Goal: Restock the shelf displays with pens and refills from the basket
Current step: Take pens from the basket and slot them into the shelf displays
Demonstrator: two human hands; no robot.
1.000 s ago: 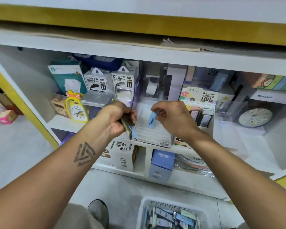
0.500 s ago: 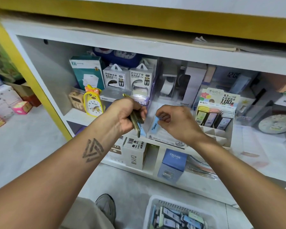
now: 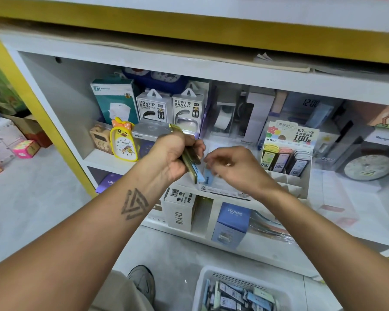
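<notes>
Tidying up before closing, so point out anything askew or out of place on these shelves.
Loose papers jut from under the top shelf, edges crumpled. On the bottom shelf the blue box leans forward. Nothing spilled.

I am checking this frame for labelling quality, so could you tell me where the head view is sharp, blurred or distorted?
Head view: the POWER BANK boxes and the yellow duck clock read sharply; the right hand and the blue refill pack at its fingertips are motion-smeared; the right end of the shelf is soft and hazy; wide-angle bending curves the yellow trim; lighting is even, without harsh glare.
</notes>
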